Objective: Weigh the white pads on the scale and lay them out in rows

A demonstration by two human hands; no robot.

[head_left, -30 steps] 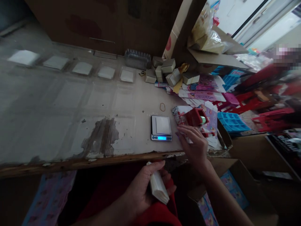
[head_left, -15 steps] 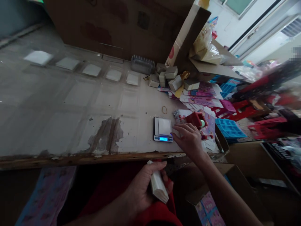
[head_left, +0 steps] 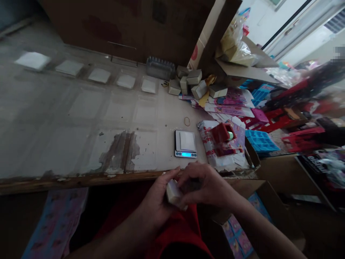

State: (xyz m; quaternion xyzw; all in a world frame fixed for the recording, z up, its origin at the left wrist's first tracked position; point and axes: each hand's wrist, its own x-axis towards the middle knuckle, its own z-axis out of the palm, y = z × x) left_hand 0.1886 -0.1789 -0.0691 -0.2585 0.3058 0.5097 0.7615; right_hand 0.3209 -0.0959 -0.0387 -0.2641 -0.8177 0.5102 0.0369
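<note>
Just below the table's front edge, my left hand [head_left: 155, 205] is closed round a thick stack of white paper slips [head_left: 173, 192]. My right hand [head_left: 207, 183] has its thumb and bent fingers on the right side of that same stack, partly covering it. Beyond my hands lies a small digital scale [head_left: 176, 145] with a lit blue display. On its plate rests a flat white pile [head_left: 188, 140], apparently of similar slips. Neither hand touches the scale.
Clear plastic trays cover the table's left side; several in the back row hold white piles [head_left: 125, 81]. Small boxlike stacks [head_left: 194, 76] lie at the back. A red tape dispenser [head_left: 222, 133] stands on printed packaging at right, near a rubber band [head_left: 187, 121]. Cardboard boxes [head_left: 115, 28] stand behind.
My right hand has left the right side of the scale and come back to the stack in my left hand. The white pile stays on the scale. The view has shifted slightly.
</note>
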